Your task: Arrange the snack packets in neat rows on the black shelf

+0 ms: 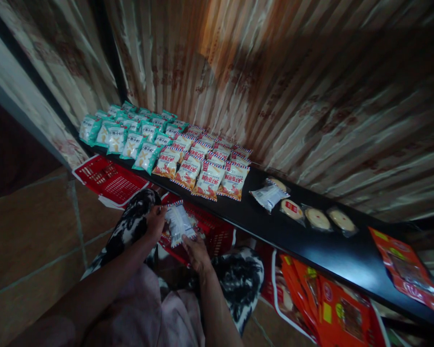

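Observation:
A small snack bag [180, 222], its pale printed back facing up, is held between my two hands above a red basket [217, 236]. My left hand [155, 222] pinches its left edge. At its lower right corner, my right hand [196, 250] grips with closed fingers. On the black shelf [260, 226], several white and orange snack bags [208, 179] stand in rows beside several teal and white bags [130, 144]. Farther right on the shelf lies another bag [270, 195], back side up, near several round wrapped pastries [318, 219].
An orange packet [407, 270] lies at the shelf's right end. Below it, a basket holds several orange packets [343, 313]. Another red basket [110, 180] sits under the shelf at the left. Pleated curtains [275, 86] hang behind the shelf.

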### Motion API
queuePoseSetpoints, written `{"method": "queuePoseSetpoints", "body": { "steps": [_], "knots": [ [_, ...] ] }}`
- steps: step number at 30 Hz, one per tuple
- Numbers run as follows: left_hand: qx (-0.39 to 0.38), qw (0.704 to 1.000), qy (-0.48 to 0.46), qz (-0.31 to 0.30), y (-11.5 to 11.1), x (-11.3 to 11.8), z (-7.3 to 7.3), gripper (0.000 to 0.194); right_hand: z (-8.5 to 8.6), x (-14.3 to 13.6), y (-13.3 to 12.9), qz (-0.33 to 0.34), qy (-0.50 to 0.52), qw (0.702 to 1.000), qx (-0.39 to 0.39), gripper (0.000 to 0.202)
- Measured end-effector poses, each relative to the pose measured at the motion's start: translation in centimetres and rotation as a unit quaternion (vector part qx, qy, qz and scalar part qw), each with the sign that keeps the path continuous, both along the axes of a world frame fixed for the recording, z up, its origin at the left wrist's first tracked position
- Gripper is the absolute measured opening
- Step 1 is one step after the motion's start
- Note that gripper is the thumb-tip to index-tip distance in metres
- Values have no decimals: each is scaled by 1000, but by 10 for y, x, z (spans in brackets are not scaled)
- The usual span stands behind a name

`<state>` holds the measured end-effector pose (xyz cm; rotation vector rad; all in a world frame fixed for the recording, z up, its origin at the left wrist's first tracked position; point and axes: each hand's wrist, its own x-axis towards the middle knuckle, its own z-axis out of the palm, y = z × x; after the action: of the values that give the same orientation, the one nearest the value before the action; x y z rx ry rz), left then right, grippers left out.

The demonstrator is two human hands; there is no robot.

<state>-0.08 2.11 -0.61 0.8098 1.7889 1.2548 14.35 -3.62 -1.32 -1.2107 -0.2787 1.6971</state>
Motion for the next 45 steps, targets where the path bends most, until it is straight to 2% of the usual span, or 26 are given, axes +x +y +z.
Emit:
{"method": "queuePoseSetpoints", "body": {
  "steps": [5,9,16,23,28,32,35,38,42,45],
  "knots": [
    [10,1000,15,12,2,-2,-4,22,2,0,0,-17,32,999,20,66],
    [14,1000,13,25,3,-2,-6,21,4,2,-1,-9,45,999,30,63],
    [0,999,-38,21,5,-3,-4,21,3,5,-1,-4,49,997,55,58],
    [-3,994,-105,23,3,-3,-5,24,3,4,-3,1,41,998,43,57],
    [-14,984,-176,9,2,0,-8,33,6,4,-4,6,-5,997,72,55],
    [-23,975,-223,-10,1,1,-4,37,-3,8,-2,16,-127,986,104,49],
    [-37,970,-238,-26,-2,2,-1,39,-13,11,-1,32,-257,955,142,47],
    [-57,963,-256,-63,-8,5,2,41,-20,12,-2,52,-371,909,181,48],
    [-86,938,-298,-153,-14,11,5,44,-22,9,-5,76,-508,818,258,48],
    [-112,928,-315,-163,-14,13,4,44,-20,5,-7,107,-576,751,305,49]
  ]
}}
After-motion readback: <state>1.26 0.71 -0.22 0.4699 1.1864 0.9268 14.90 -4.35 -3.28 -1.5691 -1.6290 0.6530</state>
